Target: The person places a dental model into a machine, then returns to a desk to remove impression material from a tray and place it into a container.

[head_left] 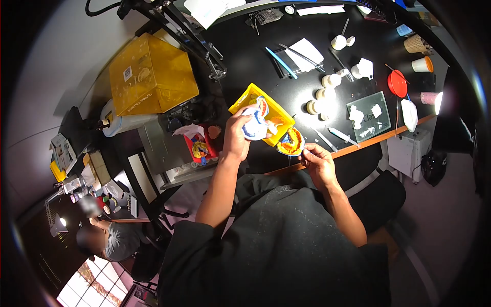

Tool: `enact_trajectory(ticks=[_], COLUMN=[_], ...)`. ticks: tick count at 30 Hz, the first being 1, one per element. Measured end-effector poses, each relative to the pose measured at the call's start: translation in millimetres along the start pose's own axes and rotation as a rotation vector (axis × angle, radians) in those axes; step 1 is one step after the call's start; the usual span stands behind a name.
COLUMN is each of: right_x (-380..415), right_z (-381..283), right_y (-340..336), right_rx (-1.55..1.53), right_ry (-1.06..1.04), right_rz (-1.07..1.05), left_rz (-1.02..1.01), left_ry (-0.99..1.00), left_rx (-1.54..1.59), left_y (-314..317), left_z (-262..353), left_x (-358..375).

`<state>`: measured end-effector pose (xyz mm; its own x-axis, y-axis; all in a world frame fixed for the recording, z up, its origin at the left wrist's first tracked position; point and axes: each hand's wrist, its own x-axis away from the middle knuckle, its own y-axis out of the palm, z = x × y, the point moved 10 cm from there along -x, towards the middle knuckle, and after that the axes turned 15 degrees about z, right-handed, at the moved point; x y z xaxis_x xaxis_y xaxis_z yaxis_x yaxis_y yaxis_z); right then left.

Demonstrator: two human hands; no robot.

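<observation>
My left hand is closed around a white and blue dental impression, holding it over a yellow plastic bin. A reddish arch shows at the upper end of that piece. An orange piece is seen in the bin beside it. To the right, my right hand pinches the handle end of a dental impression tray filled with orange-yellow material. This tray is just off the bin's lower right corner, above the table's front edge. Its handle is mostly hidden by my fingers.
On the black table stand several white jars. A glass slab bears white lumps; a syringe lies near it. Left are a red bin and a yellow translucent box. Another person sits at lower left.
</observation>
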<state>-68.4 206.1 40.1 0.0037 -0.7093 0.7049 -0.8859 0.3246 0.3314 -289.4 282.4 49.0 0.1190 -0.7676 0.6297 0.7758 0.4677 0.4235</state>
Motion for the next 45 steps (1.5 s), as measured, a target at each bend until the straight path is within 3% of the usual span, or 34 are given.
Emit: enact_trajectory(ticks=[2,5,6,9,14,17,19,23,25,27,30,33,40,45], right_x=[-1,-1,-2,-2,1,0,-1,-1,0,-2,-4,-3,0,-1], right_z=[1,0,0,-1,-4,-3,-2,-4,-2,-1,1,-1,-4,1], right_y=[-1,-5,-5,-5,-5,-9,-9,-13,-13,-12,-12,-9,-12,-14], right_rx=[0.000,-0.006,-0.009,0.002,-0.019,-0.004,-0.002,-0.003,-0.011,-0.017,0.069,0.034,0.035,0.059], right_ry=[0.013,0.002,0.001,0.017,-0.002,-0.006,-0.001,0.001,0.012,0.018,0.010,0.007,0.010,0.021], right_rz=[0.011,0.033,0.032,0.038,0.027,0.037,0.051,0.069,0.079,0.084,0.056,0.054,0.090,0.088], left_rz=[-0.009,0.060,0.074,0.160,0.214,0.229,0.235,0.566,0.849,1.012,1.055,1.151,1.079,0.894], left_ry=[-0.006,0.434,0.690,1.100,1.064,0.797,0.797,0.663,0.922,0.690,0.388,0.271,0.273,0.458], left_rx=[-0.039,-0.570,-0.869,-1.118,-1.146,-0.935,-0.772,-0.524,-0.877,-1.080,-1.502,-1.388,-1.419,-1.479], left_y=[9,1,14,41,39,9,-5,-121,-197,-300,-328,-343,-355,-353], left_z=[0,4,20,35,47,52,69,78,86,49,22,-2,-12,-11], left_x=[-1,-15,-1,24,41,34,41,26,23,-6,-8,-11,-25,-19])
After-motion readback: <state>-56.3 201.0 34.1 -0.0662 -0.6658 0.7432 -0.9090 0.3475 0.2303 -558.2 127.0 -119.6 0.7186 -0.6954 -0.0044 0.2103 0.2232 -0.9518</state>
